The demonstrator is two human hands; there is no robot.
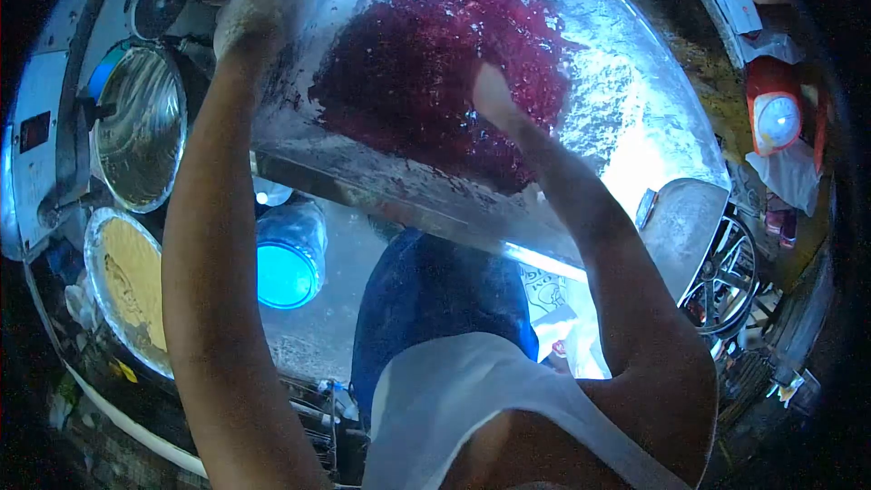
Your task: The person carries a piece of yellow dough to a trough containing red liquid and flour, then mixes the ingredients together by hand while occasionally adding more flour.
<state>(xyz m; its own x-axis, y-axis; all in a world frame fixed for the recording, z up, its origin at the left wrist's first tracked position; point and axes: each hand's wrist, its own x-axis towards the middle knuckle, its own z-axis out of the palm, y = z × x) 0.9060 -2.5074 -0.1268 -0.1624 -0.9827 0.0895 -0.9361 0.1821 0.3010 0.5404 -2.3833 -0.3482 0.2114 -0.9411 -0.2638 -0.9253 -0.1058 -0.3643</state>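
Note:
A dark red, wet-looking mass [408,82] is spread over a pale metal work surface [608,82], with whitish smears around its border. My right hand [493,93] reaches onto the red mass; its fingers are not distinct there. My left hand [259,4], coated in white powder, is at the surface's far left side beside dark machine parts [163,2]. Its fingers are not clear, nor is anything it may hold.
To the left are a shiny metal bowl [141,127] and a round pan of yellowish material [132,272]. A blue-lidded clear container [288,263] stands below the work surface. On the right are a spoked wheel [726,277] and a red dial scale [776,109].

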